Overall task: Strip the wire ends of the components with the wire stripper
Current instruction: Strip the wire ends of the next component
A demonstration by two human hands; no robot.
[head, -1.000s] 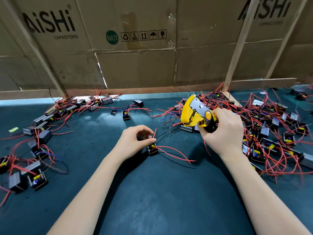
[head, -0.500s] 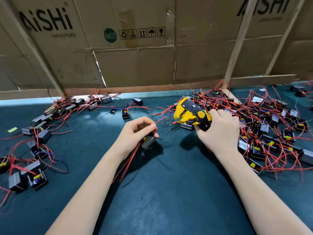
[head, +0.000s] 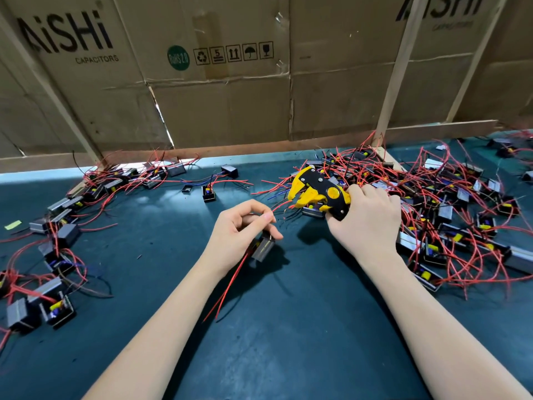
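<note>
My left hand [head: 240, 236] holds a small dark box component [head: 263, 247] off the mat, its red wires [head: 227, 287] trailing down toward me. A thin wire is pinched between thumb and forefinger and points right toward the stripper. My right hand [head: 367, 219] grips the handles of the yellow and black wire stripper [head: 315, 193], jaws facing left, a short gap from the left fingertips.
A dense pile of components with red wires [head: 450, 215] lies at the right. A looser row of components [head: 66, 226] runs along the left. Two single components [head: 209, 193] sit mid-back. A cardboard wall [head: 230, 96] closes the far edge of the dark green mat [head: 288, 327].
My left hand lifted the component off the mat and turned it so its wires hang down. The stripper rotated flat and lowered, jaws now aimed at the left hand.
</note>
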